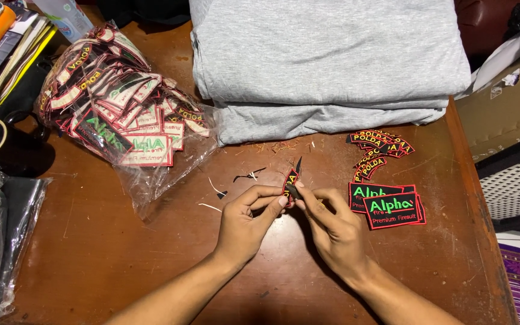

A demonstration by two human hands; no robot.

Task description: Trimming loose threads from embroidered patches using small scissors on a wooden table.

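Patch [289, 182] stands pinched between the fingertips of the left hand [245, 224] and the right hand [331, 224], above the brown table [121, 253], just beside a small pile of patches [387, 207].

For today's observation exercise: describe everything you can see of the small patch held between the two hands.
The small patch is a narrow black embroidered-looking piece with a red border, seen nearly edge-on. The left hand pinches it from the left and the right hand from the right, above the brown wooden table. A thin dark strip sticks up from its top.
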